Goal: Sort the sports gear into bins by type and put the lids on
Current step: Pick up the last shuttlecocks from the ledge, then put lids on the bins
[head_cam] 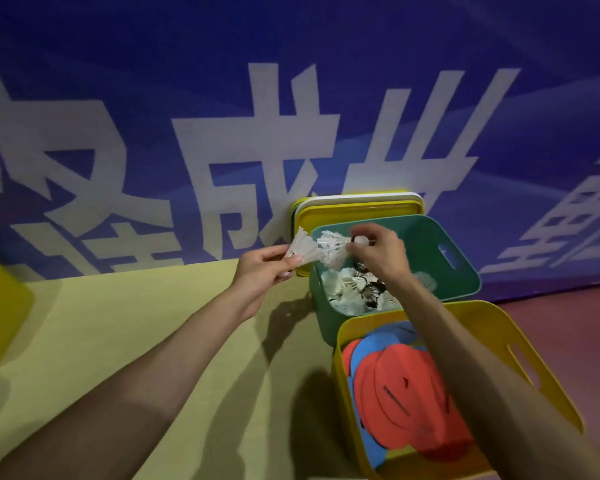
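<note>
White shuttlecocks (321, 252) pinched in both grips, left hand (265, 273), right hand (376, 256); right forearm (465, 344) half-hides green bin (430, 251).

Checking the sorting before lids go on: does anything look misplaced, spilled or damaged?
Nothing stands out in what shows. The green plastic bin holds only white feathered shuttlecocks, the yellow plastic bin only red and blue flat discs. The left hand and right hand hold more shuttlecocks above the green bin.
</note>
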The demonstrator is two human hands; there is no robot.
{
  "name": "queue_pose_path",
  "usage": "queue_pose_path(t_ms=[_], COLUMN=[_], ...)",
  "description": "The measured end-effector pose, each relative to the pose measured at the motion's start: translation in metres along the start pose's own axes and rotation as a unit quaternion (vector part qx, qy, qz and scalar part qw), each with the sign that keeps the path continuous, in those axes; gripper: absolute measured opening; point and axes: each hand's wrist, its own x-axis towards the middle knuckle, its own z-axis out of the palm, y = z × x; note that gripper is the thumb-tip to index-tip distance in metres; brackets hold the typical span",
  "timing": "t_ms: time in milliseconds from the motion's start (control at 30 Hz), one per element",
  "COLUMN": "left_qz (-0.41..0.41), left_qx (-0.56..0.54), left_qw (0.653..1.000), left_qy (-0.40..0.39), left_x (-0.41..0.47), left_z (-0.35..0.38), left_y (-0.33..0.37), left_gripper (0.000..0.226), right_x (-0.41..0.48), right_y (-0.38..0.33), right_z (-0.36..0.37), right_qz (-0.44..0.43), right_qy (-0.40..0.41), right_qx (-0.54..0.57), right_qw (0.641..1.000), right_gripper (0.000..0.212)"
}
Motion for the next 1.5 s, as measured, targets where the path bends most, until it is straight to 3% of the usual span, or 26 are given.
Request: queue_pose_path(t_ms=[267,467,700,1033,1367,1500], left_qz=[0.041,0.029,0.042,0.035,0.038,0.058], left_qx=[0.165,0.242,0.276,0.28,0.322,0.375], left_qw=[0.985,0.969,0.96,0.957,0.945,0.925], left_qy=[-0.022,-0.032,0.013,0.067,0.045,0.025], left_x=[0.027,0.031,0.03,0.051,0.097,0.125], left_z=[0.097,0.122,0.102,0.048,0.024,0.039], left_y=[-0.005,-0.015,-0.012,0.005,0.012,0.01], left_gripper=[0.045,0.042,0.024,0.023,0.028,0.037], right_x=[0.018,0.02,0.026,0.046,0.096,0.12], right_y=[0.072,0.089,0.09,0.065,0.067,0.067], right_z=[-0.07,-0.071,-0.062,-0.036,-0.014,-0.004], right_qz=[0.117,0.113,0.081,0.001,0.02,-0.042], right_qy=[0.092,0.056,-0.001,-0.056,-0.025,-0.034], right_qx=[0.038,0.037,0.01,-0.015,-0.069,-0.163], right_qw=[0.988,0.991,0.997,0.998,0.997,0.985], right_gripper=[0.025,0.027,0.02,0.026,0.032,0.035])
